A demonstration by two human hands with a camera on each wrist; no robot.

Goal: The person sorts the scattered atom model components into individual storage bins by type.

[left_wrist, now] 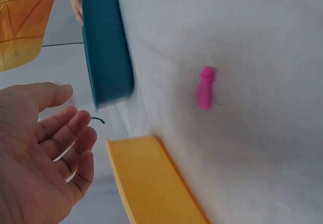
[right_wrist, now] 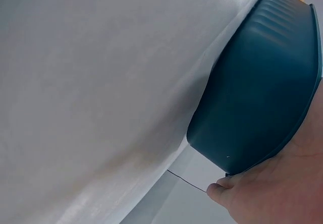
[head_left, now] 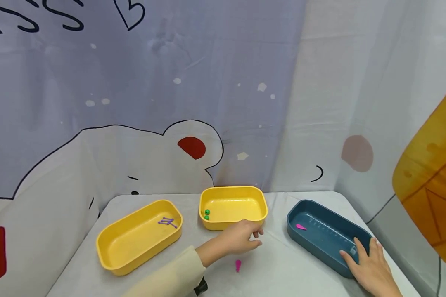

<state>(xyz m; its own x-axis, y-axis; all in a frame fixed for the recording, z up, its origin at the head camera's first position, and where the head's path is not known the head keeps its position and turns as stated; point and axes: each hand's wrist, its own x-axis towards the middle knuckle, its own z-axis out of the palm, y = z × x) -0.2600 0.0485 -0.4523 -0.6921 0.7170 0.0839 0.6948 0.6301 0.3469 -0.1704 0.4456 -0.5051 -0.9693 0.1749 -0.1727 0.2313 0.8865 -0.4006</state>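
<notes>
My left hand [head_left: 241, 238] is held over the table by the near side of the middle yellow tray [head_left: 233, 226]. Its fingers are loosely bent, and nothing shows between them in the left wrist view. Closer to me, a small pink pin-shaped piece [head_left: 238, 265] lies on the white cloth, apart from the hand. On the right, my right hand [head_left: 373, 266] rests on the near end of the dark blue tray [head_left: 316, 247], fingers spread over its rim. A similar pink piece [head_left: 301, 227] lies inside that tray, toward the far end.
Two small green balls [head_left: 207, 215] sit at the left end of the middle tray. At left, another yellow tray [head_left: 122, 243] holds several thin purple sticks [head_left: 167, 222]. A printed cloth [head_left: 245, 103] hangs behind the table.
</notes>
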